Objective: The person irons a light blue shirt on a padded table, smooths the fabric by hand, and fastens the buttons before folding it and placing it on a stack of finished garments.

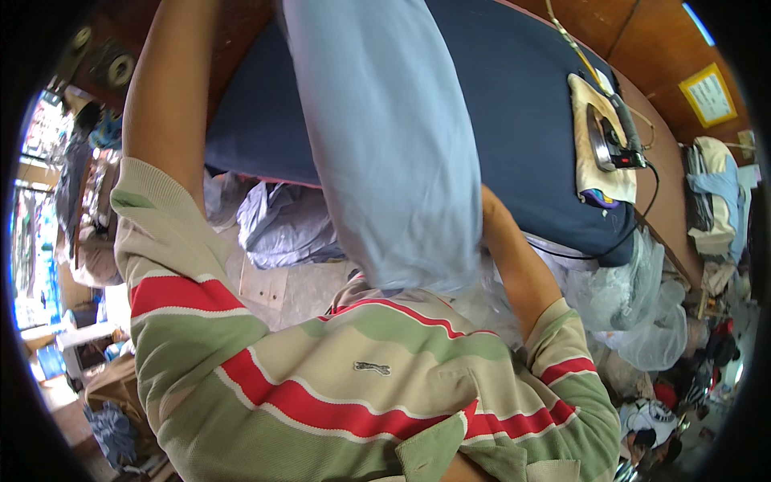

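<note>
A long piece of light-blue cloth (385, 145), its garment kind unclear, stretches from the top edge of the view down to my chest. My left arm (169, 96) reaches up along the left side, and its hand lies beyond the top edge. At the cloth's right edge my right forearm (518, 257) bends upward; the hand is hidden behind the cloth, so its fingers do not show. Beneath the cloth spreads a dark navy padded ironing surface (522, 104).
An iron (614, 145) with a cord rests on a cream cloth pad (596, 181) at the right. Crumpled bluish clothes (285, 225) lie below the board's near edge. Clear plastic bags (634, 289) sit at the lower right, and folded garments (713, 197) are stacked far right.
</note>
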Action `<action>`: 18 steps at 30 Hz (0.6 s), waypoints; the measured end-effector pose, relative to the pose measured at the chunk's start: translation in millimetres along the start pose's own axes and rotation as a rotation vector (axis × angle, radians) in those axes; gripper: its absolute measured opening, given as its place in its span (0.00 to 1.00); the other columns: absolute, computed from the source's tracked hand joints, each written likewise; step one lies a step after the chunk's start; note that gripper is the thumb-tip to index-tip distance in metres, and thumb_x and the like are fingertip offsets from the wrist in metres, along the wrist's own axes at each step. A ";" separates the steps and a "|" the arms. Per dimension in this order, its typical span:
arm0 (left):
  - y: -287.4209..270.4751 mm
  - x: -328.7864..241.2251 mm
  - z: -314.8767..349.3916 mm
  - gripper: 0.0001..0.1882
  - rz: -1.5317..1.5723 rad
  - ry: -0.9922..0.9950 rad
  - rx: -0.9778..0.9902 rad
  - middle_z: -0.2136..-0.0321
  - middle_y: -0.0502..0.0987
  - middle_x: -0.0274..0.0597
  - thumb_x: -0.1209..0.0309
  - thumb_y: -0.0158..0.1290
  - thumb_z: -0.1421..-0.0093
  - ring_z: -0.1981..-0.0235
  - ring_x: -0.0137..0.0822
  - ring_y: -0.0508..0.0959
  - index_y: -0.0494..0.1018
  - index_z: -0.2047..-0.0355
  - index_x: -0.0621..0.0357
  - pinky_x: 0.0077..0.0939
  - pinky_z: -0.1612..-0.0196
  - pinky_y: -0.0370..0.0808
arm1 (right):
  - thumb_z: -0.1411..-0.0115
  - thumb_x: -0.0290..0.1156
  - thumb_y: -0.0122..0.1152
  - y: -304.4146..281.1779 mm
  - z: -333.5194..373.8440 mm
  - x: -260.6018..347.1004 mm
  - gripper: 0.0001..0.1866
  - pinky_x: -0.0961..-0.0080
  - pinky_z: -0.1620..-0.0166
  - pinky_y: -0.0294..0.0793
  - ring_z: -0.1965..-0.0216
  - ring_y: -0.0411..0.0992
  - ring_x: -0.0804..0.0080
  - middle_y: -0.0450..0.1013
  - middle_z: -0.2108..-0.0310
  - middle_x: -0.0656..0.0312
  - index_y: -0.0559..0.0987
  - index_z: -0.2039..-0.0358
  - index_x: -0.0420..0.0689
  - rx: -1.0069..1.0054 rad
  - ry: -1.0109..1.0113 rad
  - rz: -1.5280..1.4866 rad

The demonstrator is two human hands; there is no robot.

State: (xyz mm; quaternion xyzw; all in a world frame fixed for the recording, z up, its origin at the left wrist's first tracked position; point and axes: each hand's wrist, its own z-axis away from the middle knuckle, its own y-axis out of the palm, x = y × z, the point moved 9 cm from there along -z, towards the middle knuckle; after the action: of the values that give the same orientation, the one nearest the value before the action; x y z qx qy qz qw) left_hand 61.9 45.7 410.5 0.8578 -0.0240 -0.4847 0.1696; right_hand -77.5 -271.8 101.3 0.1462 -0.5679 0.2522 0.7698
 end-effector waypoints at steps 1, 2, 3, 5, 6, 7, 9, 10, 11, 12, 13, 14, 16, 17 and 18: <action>-37.2 38.4 -13.7 0.19 -0.090 -0.082 -0.087 0.61 0.70 0.44 0.56 0.48 0.42 0.61 0.41 0.73 0.66 0.56 0.56 0.36 0.60 0.68 | 0.46 0.41 0.61 -14.3 0.3 7.4 0.24 0.69 0.56 0.72 0.62 0.72 0.67 0.73 0.59 0.55 0.72 0.52 0.42 -0.137 0.029 -0.204; -70.4 73.7 -23.1 0.21 -0.183 -0.177 -0.167 0.58 0.69 0.45 0.56 0.48 0.41 0.58 0.42 0.72 0.65 0.53 0.57 0.37 0.55 0.67 | 0.46 0.42 0.61 -29.5 3.6 9.4 0.22 0.70 0.58 0.74 0.65 0.73 0.69 0.75 0.63 0.57 0.75 0.55 0.42 -0.280 0.048 -0.413; -109.1 108.2 -23.9 0.24 -0.297 -0.277 -0.258 0.54 0.69 0.47 0.56 0.47 0.40 0.54 0.43 0.71 0.64 0.50 0.58 0.38 0.51 0.66 | 0.45 0.42 0.60 -49.9 -10.2 6.6 0.20 0.70 0.60 0.74 0.67 0.73 0.70 0.75 0.64 0.58 0.75 0.57 0.43 -0.308 -0.040 -0.770; -137.1 195.3 -6.7 0.28 -0.531 -0.433 -0.356 0.47 0.68 0.49 0.55 0.46 0.39 0.47 0.45 0.69 0.62 0.44 0.59 0.40 0.42 0.63 | 0.44 0.38 0.60 -161.5 -31.0 12.0 0.21 0.74 0.55 0.71 0.60 0.71 0.70 0.72 0.59 0.59 0.72 0.53 0.41 -0.638 -0.254 -0.622; -129.5 233.4 22.8 0.37 -0.707 -0.425 -0.418 0.37 0.54 0.50 0.50 0.43 0.38 0.38 0.45 0.57 0.48 0.36 0.58 0.36 0.38 0.54 | 0.44 0.36 0.60 -210.6 -15.7 12.7 0.23 0.76 0.50 0.66 0.55 0.68 0.71 0.70 0.55 0.58 0.69 0.50 0.40 -0.900 -0.315 -0.247; -137.5 249.2 42.5 0.37 -0.800 -0.324 -0.293 0.35 0.49 0.50 0.51 0.42 0.37 0.36 0.46 0.53 0.45 0.35 0.60 0.34 0.36 0.51 | 0.43 0.36 0.58 -218.5 -5.9 13.3 0.23 0.77 0.49 0.63 0.53 0.66 0.71 0.68 0.54 0.58 0.68 0.49 0.39 -1.027 -0.291 -0.107; -79.9 296.2 111.6 0.33 -0.696 -0.301 -0.072 0.38 0.55 0.56 0.57 0.42 0.35 0.37 0.48 0.56 0.49 0.38 0.67 0.35 0.36 0.52 | 0.42 0.36 0.57 -246.3 20.2 -6.2 0.23 0.78 0.49 0.63 0.54 0.66 0.72 0.69 0.55 0.59 0.68 0.49 0.39 -1.068 -0.279 -0.051; -52.4 294.5 147.7 0.31 -0.817 -0.148 0.119 0.41 0.59 0.56 0.59 0.45 0.36 0.38 0.47 0.58 0.54 0.40 0.68 0.34 0.37 0.54 | 0.42 0.35 0.57 -241.4 20.1 -16.9 0.23 0.78 0.50 0.63 0.55 0.67 0.73 0.69 0.55 0.59 0.68 0.48 0.39 -0.963 -0.210 0.023; -18.3 287.3 186.4 0.28 -0.828 -0.067 0.229 0.44 0.64 0.55 0.64 0.50 0.40 0.41 0.46 0.63 0.59 0.43 0.66 0.34 0.39 0.57 | 0.42 0.35 0.57 -232.5 26.3 -32.3 0.23 0.79 0.50 0.64 0.55 0.67 0.73 0.69 0.55 0.60 0.67 0.48 0.39 -0.861 -0.130 0.102; 11.1 278.3 218.5 0.27 -0.754 -0.046 0.296 0.47 0.68 0.53 0.68 0.55 0.45 0.44 0.47 0.67 0.64 0.46 0.63 0.35 0.41 0.60 | 0.42 0.34 0.56 -214.9 32.6 -52.6 0.23 0.80 0.55 0.66 0.58 0.67 0.76 0.69 0.56 0.61 0.67 0.48 0.40 -0.803 -0.106 0.115; 41.7 269.2 242.3 0.26 -0.755 0.054 0.365 0.51 0.72 0.49 0.70 0.57 0.50 0.48 0.48 0.70 0.68 0.49 0.59 0.36 0.45 0.65 | 0.42 0.34 0.56 -205.2 40.2 -84.3 0.23 0.81 0.60 0.67 0.60 0.67 0.77 0.68 0.57 0.61 0.68 0.47 0.42 -0.759 -0.063 0.131; 63.1 263.8 261.3 0.25 -0.707 0.137 0.469 0.53 0.72 0.46 0.68 0.58 0.51 0.52 0.45 0.72 0.70 0.51 0.56 0.36 0.49 0.67 | 0.43 0.34 0.57 -184.1 45.9 -89.6 0.24 0.82 0.63 0.68 0.62 0.67 0.78 0.67 0.55 0.61 0.68 0.47 0.44 -0.769 -0.051 0.238; 117.6 250.1 288.5 0.25 -0.710 0.253 0.633 0.57 0.74 0.43 0.64 0.60 0.53 0.55 0.42 0.73 0.71 0.53 0.55 0.36 0.54 0.68 | 0.47 0.30 0.60 -174.1 57.7 -99.9 0.26 0.72 0.51 0.65 0.50 0.65 0.63 0.63 0.46 0.52 0.67 0.46 0.45 -0.821 -0.063 0.530; 132.3 253.7 303.3 0.27 -0.667 0.273 0.708 0.58 0.74 0.42 0.61 0.60 0.53 0.57 0.41 0.73 0.71 0.52 0.53 0.36 0.56 0.68 | 0.48 0.29 0.60 -170.2 53.9 -95.6 0.27 0.70 0.49 0.64 0.48 0.64 0.61 0.62 0.45 0.52 0.67 0.46 0.45 -0.833 -0.086 0.592; 143.5 254.8 312.1 0.27 -0.655 0.233 0.750 0.60 0.73 0.41 0.60 0.59 0.53 0.59 0.40 0.73 0.70 0.51 0.53 0.36 0.57 0.68 | 0.48 0.28 0.60 -163.3 50.1 -91.2 0.27 0.68 0.47 0.62 0.46 0.62 0.59 0.62 0.45 0.51 0.67 0.46 0.46 -0.850 -0.103 0.654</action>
State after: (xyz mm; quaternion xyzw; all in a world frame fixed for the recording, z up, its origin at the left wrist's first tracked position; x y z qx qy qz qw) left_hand -47.7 -225.3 98.3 0.8704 0.0930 -0.3716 -0.3093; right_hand -47.9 -453.3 40.5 -0.3506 -0.6727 0.2190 0.6137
